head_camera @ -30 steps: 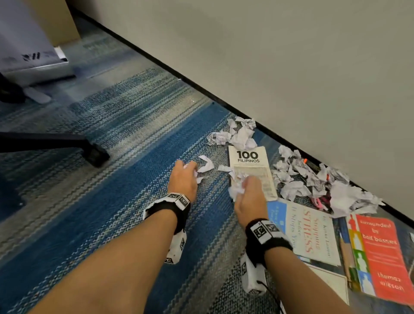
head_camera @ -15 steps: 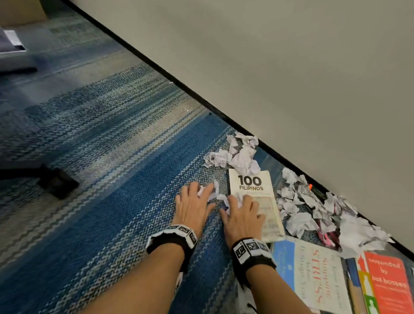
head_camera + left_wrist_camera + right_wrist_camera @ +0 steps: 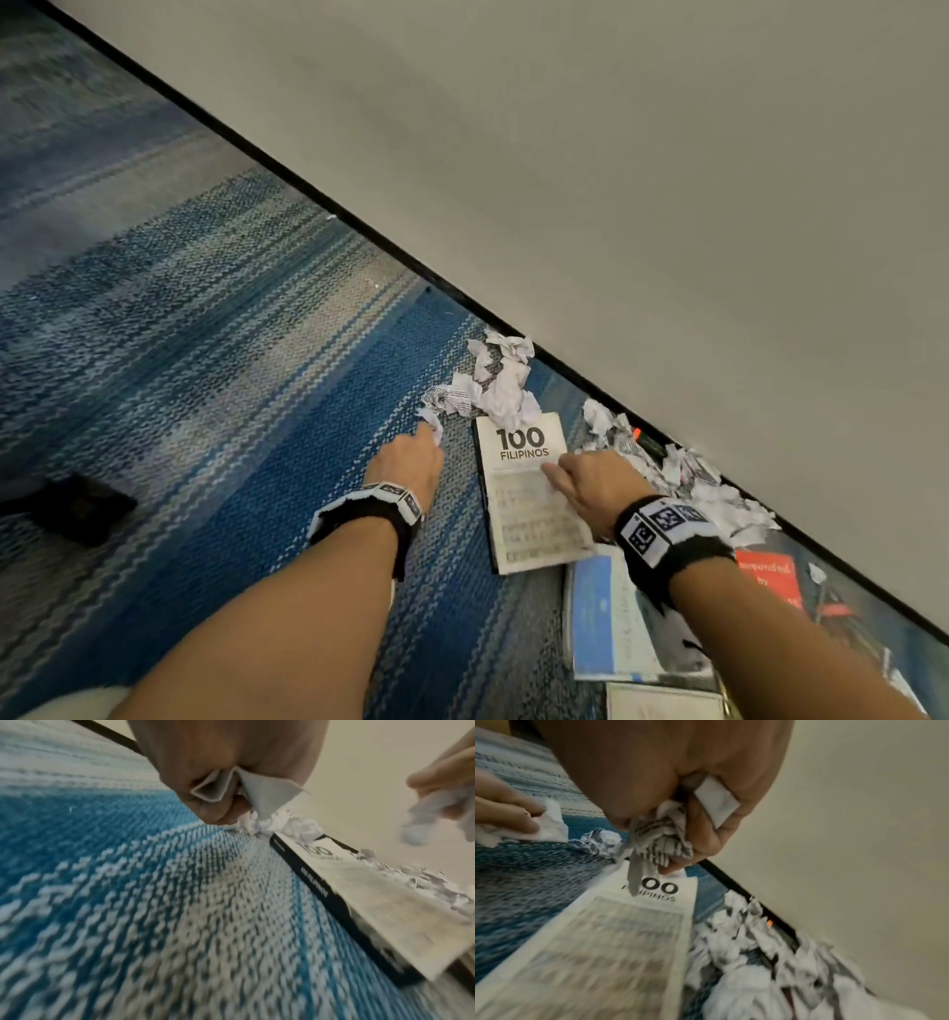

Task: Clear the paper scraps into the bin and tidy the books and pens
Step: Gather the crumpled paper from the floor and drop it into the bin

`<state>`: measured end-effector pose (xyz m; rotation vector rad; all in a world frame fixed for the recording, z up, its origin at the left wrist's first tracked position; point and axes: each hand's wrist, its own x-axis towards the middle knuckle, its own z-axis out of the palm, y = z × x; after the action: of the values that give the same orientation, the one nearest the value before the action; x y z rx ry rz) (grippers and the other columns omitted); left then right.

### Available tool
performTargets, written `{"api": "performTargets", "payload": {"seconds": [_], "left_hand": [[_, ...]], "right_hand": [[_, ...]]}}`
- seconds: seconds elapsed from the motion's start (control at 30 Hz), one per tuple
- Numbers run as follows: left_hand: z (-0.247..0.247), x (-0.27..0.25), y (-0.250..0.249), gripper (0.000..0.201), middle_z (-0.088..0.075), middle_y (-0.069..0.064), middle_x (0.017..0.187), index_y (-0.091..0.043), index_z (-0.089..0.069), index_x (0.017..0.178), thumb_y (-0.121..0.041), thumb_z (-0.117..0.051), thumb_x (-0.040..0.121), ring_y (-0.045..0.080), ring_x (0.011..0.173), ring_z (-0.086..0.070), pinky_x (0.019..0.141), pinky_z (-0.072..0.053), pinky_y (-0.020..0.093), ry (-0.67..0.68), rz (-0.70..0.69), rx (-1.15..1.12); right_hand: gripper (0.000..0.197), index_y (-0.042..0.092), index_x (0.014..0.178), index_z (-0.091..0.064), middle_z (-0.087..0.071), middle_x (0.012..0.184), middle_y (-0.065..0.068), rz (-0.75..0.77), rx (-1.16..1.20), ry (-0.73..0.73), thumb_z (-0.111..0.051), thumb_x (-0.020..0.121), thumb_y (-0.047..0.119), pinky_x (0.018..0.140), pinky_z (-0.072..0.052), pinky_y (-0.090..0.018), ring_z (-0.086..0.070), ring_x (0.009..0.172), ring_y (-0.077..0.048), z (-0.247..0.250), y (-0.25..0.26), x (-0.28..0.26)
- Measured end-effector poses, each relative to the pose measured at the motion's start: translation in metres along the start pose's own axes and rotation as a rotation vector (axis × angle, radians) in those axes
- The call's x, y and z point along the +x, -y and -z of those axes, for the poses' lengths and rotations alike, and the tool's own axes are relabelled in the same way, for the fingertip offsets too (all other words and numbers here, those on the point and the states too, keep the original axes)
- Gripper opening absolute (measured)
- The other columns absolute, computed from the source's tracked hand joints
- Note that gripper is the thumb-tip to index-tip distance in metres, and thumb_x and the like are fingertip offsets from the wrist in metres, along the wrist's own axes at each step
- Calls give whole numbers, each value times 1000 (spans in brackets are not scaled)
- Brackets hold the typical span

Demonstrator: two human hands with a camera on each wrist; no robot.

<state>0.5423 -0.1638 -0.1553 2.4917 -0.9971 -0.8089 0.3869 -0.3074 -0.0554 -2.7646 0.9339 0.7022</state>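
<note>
Both fists are full: left hand clamps folded paper scraps, right hand clutches crumpled ones above the book. Reaching past the fingertips for more could spill them.

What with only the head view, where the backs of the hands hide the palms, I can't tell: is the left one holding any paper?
Observer: Yes. The left wrist view shows the left hand gripping a folded plain scrap.
Operator: And the right?
Observer: The right hand grips a wad of crumpled printed scraps, with a flat white slip tucked under its fingers.
Operator: Is it pressing on the book?
Observer: No. From the left wrist, it hangs in the air clear above the book.
</note>
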Motion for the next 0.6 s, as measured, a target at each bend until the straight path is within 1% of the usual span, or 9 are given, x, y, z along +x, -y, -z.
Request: {"api": "performTargets", "payload": {"seconds": [0.07,0.13,0.2,0.23,0.27,0.33,0.4,0.5,0.6], "left_hand": [[9,9,-9,32,-63,21,110,-5,-46,120,-25,-30,100,38,98,-61,74,-45,41,-42,-11,-14],[15,17,-18,32,-63,22,110,-6,-45,122,-24,-33,99,39,98,-61,71,-43,40,-80,-27,-23],[21,22,-26,37,-63,21,110,-12,-38,134,-22,-35,99,39,98,-61,68,-41,38,-111,-38,4],[25,23,-28,38,-63,20,109,-15,-36,137,-21,-36,99,39,98,-61,69,-42,39,-109,-50,29],[32,24,-29,36,-63,20,109,-17,-39,135,-22,-36,99,39,98,-60,71,-45,40,-104,-48,50],[48,24,-31,29,-63,18,109,-16,-49,124,-25,-34,100,39,97,-60,76,-49,41,-76,-4,83],[63,20,-32,27,-62,17,106,-13,-54,111,-27,-33,101,37,92,-59,73,-48,39,-66,61,86],[73,30,-37,27,-62,16,99,-8,-55,100,-25,-34,99,34,80,-55,65,-43,37,-97,102,75],[60,52,-36,27,-62,20,100,-4,-56,99,-24,-38,96,38,86,-57,67,-41,38,-209,107,26]], "right_hand": [[40,10,87,-62,-68,90,-16,-4,-58,-15,-36,99,37,73,-45,-35,-63,88,-34,23,-9,5],[26,11,83,-59,-68,91,-19,-28,-50,-86,-45,92,30,70,-45,-34,-62,87,-36,37,-13,13],[13,14,81,-51,-66,93,-20,-46,-18,-135,-50,85,26,70,-46,-36,-61,86,-38,45,-11,26],[12,13,84,-49,-65,95,-21,-58,1,-137,-52,83,25,70,-46,-36,-61,86,-38,46,-9,32],[15,10,90,-50,-64,97,-21,-65,15,-131,-53,83,24,71,-47,-37,-61,88,-38,48,-8,39],[28,6,106,-48,-63,103,-20,-69,61,-118,-56,83,22,74,-48,-38,-60,94,-38,47,-4,55],[38,8,117,-43,-62,105,-19,-26,146,-118,-58,83,18,73,-45,-37,-60,97,-38,44,4,71],[45,18,126,-40,-55,115,-19,90,255,-146,-54,84,11,76,-46,-39,-58,100,-40,30,20,101],[41,19,129,-42,-43,125,-17,114,256,-242,-52,90,19,80,-48,-44,-55,104,-41,12,35,134]]}}
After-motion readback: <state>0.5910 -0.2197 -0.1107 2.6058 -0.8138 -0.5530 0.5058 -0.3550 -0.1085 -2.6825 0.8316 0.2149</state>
